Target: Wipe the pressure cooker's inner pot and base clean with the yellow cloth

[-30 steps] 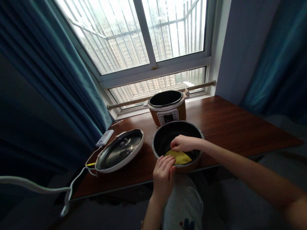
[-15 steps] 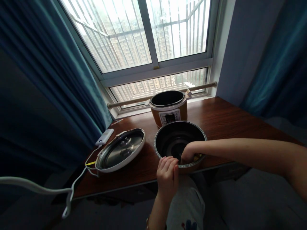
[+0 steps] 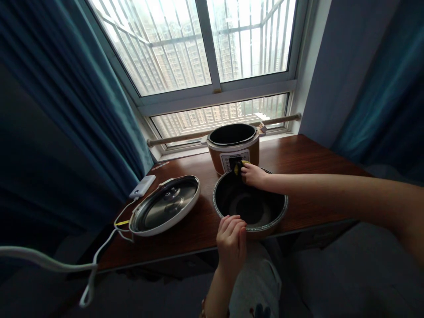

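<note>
A dark inner pot (image 3: pixel 261 216) with a metal rim stands on the wooden table (image 3: pixel 318 168) near its front edge. My left hand (image 3: pixel 231 240) is curled over the pot's near rim, fingers together. My right hand (image 3: pixel 253 175) reaches across to the pot's far rim, closed on a yellow cloth (image 3: pixel 241 165) of which only a small bit shows. Just behind the pot sits the orange cooker body (image 3: pixel 233 145), uncovered, with a white control panel.
The cooker's lid (image 3: pixel 165 210) lies upside down left of the pot. A white power bank (image 3: pixel 142 186) with a cable (image 3: pixel 99 251) lies at the table's left edge. A wooden rod (image 3: pixel 185 137) runs along the window sill. Blue curtains hang on both sides.
My right hand with the yellow cloth went from the pot's near inner wall, along the bottom, to the far rim. My left hand stayed on the near rim.
</note>
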`<state>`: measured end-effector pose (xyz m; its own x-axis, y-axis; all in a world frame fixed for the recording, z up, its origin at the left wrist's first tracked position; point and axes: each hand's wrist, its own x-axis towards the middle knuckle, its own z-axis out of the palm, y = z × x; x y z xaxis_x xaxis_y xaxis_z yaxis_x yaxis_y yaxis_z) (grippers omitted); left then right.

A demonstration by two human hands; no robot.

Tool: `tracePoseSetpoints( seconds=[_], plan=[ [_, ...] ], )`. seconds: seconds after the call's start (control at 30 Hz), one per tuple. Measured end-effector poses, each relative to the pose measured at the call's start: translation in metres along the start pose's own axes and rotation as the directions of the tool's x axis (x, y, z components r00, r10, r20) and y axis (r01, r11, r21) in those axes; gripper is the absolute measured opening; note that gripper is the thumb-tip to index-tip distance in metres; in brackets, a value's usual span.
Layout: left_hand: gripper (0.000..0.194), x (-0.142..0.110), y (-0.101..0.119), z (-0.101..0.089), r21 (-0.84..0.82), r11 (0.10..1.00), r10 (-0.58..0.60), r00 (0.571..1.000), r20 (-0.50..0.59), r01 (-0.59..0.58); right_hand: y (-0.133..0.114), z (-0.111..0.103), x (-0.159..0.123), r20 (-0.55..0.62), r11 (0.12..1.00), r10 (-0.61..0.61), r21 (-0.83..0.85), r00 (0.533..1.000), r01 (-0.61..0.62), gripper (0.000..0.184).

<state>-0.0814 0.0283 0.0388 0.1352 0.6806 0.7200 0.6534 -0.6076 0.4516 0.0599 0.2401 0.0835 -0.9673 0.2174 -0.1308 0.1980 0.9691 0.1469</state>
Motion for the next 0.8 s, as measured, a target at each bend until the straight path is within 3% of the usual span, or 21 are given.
tracePoseSetpoints(
  seconds=[0.1, 0.23, 0.3, 0.4, 0.6, 0.7, 0.8],
  plan=[
    [0.021, 0.001, 0.001, 0.001, 0.0, 1.0, -0.007, 1.0, -0.006, 0.007, 0.003, -0.006, 0.003, -0.076, 0.988, 0.071, -0.134, 0.995, -0.081, 0.017],
    [0.021, 0.002, 0.001, 0.0, -0.007, 1.0, -0.016, 1.0, -0.008, 0.016, 0.009, -0.004, 0.01, -0.146, 0.928, -0.141, -0.365, 0.979, 0.079, 0.016],
    [0.022, 0.002, 0.002, 0.0, -0.008, 1.0, -0.02, 1.0, -0.008, 0.02, 0.012, 0.001, 0.015, -0.144, 0.912, -0.206, -0.387, 0.968, 0.136, 0.016],
    [0.022, 0.001, 0.002, 0.001, 0.002, 1.0, -0.019, 1.0, -0.01, 0.019, 0.014, 0.008, 0.024, -0.118, 0.928, -0.198, -0.341, 0.973, 0.147, 0.018],
    [0.022, -0.001, 0.001, 0.001, 0.026, 1.0, -0.01, 1.0, -0.013, 0.011, 0.012, 0.017, 0.023, -0.02, 0.984, -0.068, -0.167, 0.997, 0.064, 0.019],
    [0.022, -0.001, 0.001, 0.001, 0.042, 0.999, 0.008, 1.0, -0.011, -0.008, 0.008, 0.024, 0.014, 0.073, 0.996, 0.083, -0.045, 0.994, -0.08, 0.021],
    [0.022, -0.001, 0.002, 0.001, 0.058, 0.998, 0.022, 1.0, -0.017, -0.021, -0.001, 0.032, 0.006, 0.187, 0.962, 0.227, 0.108, 0.956, -0.249, 0.019]
  ],
)
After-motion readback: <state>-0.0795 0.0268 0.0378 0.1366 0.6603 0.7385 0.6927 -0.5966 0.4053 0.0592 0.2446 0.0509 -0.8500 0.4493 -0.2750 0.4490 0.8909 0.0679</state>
